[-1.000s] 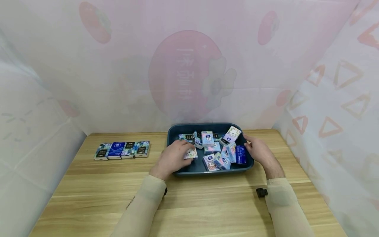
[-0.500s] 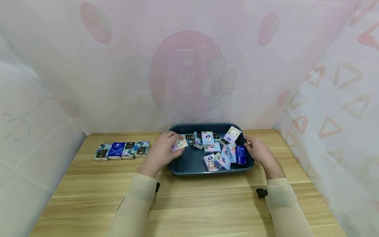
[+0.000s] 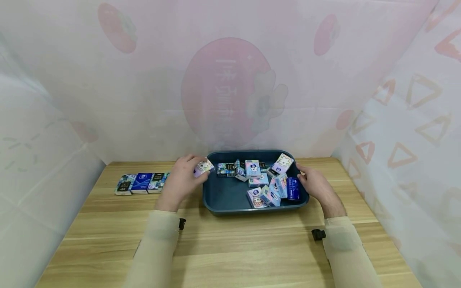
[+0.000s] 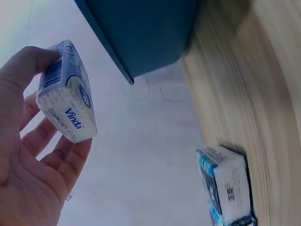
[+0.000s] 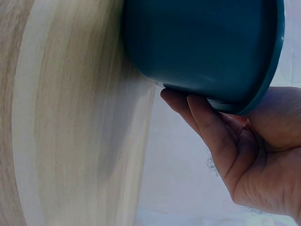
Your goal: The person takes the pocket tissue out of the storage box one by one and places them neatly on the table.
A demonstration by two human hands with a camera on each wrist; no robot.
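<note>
Now our L hand (image 3: 181,179) pinches a pack (image 4: 68,94) btwn thumb & fingers. Our R hand (image 3: 317,185) grips the tray (image 3: 248,211) by its rim, prob. steadying it.

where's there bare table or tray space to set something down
Bare: tabletop in front of the tray, between both sleeves; also the tray's front-left floor, left of the tissue packs. Crowded: the tray's right half and back.

The held pack (image 4: 70,96) reads "Vinda" in blue, beside a blurred printed code (image 4: 61,123).
</note>
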